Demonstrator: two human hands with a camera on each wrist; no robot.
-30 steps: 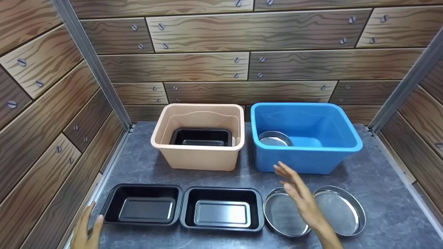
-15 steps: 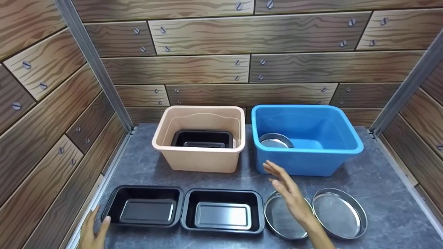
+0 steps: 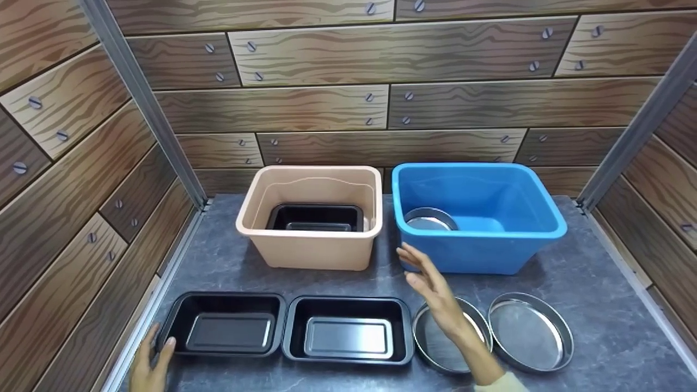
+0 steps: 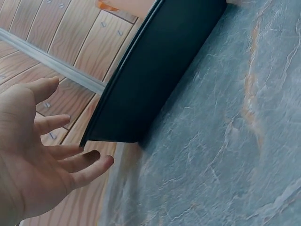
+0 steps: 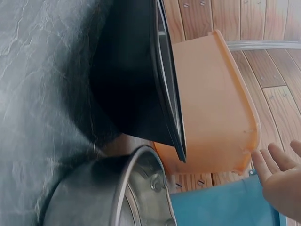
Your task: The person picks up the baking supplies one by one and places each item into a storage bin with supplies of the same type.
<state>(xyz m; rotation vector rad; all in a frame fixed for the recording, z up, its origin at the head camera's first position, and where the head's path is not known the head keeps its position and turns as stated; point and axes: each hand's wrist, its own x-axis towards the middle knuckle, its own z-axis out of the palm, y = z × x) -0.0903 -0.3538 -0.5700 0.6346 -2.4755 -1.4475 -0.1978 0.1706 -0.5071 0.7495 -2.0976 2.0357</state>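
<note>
Both left hand [image 3: 150, 362] and right hand [image 3: 438, 302] hold nothing, fingers loosely extended. The left, cropped below in head view, is beside the left black pan [image 3: 228, 331], contact indeterminate; the right, above the left round tin [image 3: 438, 342], partly hides it.

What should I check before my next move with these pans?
1. Hands unloaded: ok, left hand and right hand hold nothing.
2. Left hand touching the left black pan: cannot tell.
3. Beige bin upright: ok, one black pan inside.
4. Room in blue bin: ok, one round pan at its left.
5. Head view of the left loose round pan: not ok, right forearm partly covers it.
</note>
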